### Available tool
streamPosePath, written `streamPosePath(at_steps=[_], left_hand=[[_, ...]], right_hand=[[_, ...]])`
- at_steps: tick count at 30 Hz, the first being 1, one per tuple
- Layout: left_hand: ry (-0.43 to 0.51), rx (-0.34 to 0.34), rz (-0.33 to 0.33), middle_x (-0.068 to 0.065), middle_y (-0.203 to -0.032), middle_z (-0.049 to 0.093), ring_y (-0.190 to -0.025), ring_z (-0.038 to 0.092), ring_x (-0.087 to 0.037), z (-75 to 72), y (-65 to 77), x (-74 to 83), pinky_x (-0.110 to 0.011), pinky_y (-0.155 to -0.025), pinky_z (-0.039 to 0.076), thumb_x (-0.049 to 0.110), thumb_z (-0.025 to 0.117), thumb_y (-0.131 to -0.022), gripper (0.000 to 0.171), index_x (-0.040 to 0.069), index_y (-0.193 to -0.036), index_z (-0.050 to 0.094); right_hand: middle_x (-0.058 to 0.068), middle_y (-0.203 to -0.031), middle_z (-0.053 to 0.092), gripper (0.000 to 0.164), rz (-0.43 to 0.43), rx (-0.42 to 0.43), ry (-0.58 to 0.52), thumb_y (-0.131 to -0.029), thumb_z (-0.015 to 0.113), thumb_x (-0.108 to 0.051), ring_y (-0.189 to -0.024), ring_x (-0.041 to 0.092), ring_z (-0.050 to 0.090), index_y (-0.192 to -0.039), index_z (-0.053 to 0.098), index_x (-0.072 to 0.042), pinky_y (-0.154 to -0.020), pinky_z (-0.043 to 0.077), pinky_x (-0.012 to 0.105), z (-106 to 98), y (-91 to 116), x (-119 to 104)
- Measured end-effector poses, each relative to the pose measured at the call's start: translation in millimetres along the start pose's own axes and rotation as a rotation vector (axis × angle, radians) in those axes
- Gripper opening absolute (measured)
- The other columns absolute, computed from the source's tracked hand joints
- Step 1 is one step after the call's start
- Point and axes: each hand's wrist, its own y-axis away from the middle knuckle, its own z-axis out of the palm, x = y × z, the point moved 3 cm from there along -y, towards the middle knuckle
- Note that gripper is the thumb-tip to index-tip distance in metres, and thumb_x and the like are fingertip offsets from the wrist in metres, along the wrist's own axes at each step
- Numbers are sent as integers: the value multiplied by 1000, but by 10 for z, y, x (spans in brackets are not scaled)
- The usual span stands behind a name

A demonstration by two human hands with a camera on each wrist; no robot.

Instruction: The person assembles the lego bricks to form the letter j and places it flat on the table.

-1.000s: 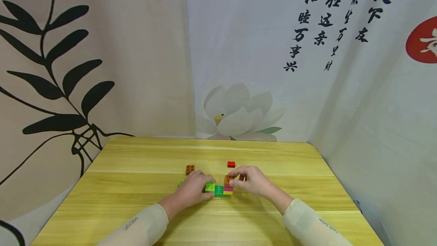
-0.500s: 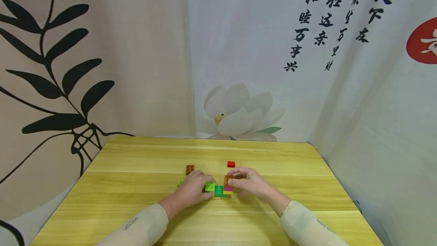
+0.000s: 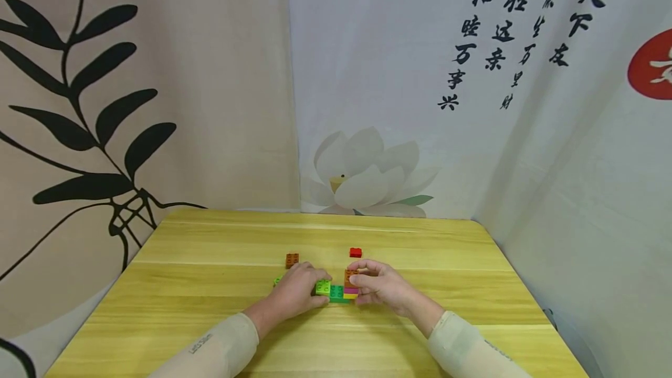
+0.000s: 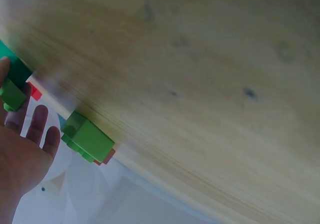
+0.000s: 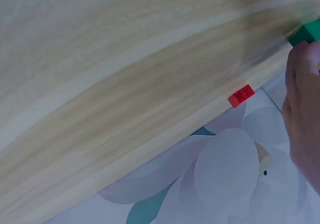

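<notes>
A small build of toy bricks sits at the middle of the table: a dark green brick as base, a light green brick on its left end. At its right end a yellow brick and a pink brick are stacked under an orange brick. My left hand grips the build's left end, thumb in front and fingers behind the light green brick. With thumb and fingertips, my right hand pinches the orange brick on top of the stack, covering its right side.
Beyond the hands lie a red brick and a brown brick. Another light green brick stands left of my left hand, mostly hidden in the head view. A printed cloth hangs behind the wooden table.
My right hand has turned slightly and lowered, its lower fingers now beside the yellow and pink bricks. The orange brick stays on the stack, and my left hand has not moved.
</notes>
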Motion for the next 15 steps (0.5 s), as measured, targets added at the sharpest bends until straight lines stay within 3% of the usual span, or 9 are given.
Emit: streamPosePath(at_steps=[6,15], left_hand=[[-3,0,0,3,-111,81,-102,66,-17,-6,-14,10,-44,-96,55,36,91,-86,41,17,-120,78],[3,-7,-6,4,-111,81,-103,66,-17,25,-18,-3,-45,-98,55,37,91,-86,42,17,-121,79]], right_hand=[[12,-125,65,44,-18,6,-1,-102,74,-22,-95,21,69,-140,62,-5,-90,65,38,3,-16,-4],[11,-125,73,48,-9,17,-30,-102,74,-21,-98,20,74,-144,60,0,-90,64,36,-2,-13,32]])
